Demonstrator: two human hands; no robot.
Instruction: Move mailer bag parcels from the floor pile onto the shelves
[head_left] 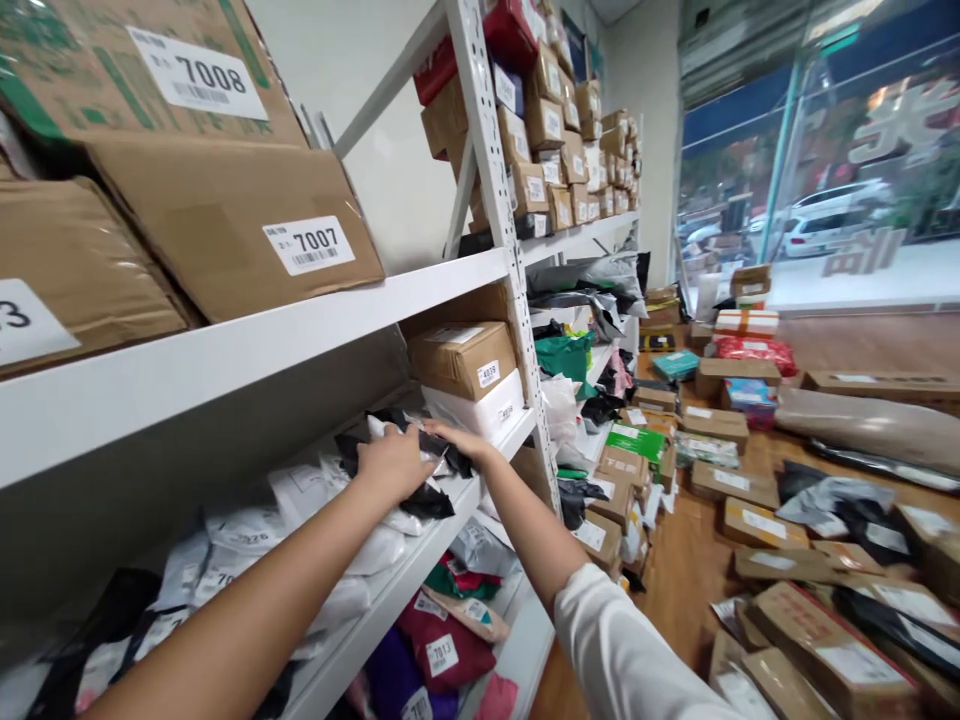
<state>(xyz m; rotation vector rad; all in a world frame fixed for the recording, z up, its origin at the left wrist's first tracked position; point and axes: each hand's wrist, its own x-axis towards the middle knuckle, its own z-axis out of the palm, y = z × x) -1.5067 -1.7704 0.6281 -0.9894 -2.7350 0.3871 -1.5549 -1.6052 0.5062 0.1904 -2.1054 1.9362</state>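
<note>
Both hands are on the middle shelf, among soft plastic parcels. My left hand [394, 465] has its fingers curled over a black plastic mailing bag [431, 502], with a bit of white plastic showing at the fingertips. At the bag's far side is my right hand [459, 443], its fingers bent inward on the black plastic and partly hidden. White mailing bags [300, 495] lie in a row to the left, several with number labels. Just behind my right hand a cardboard box [465, 360] sits on a white box [480, 405].
The upper shelf [262, 345] carries large cartons [240, 220]. A perforated upright post [487, 150] stands right of my hands. Coloured soft parcels [442, 645] lie on the lower shelf. Many boxes [832, 640] and bags cover the wooden floor [667, 590] at right.
</note>
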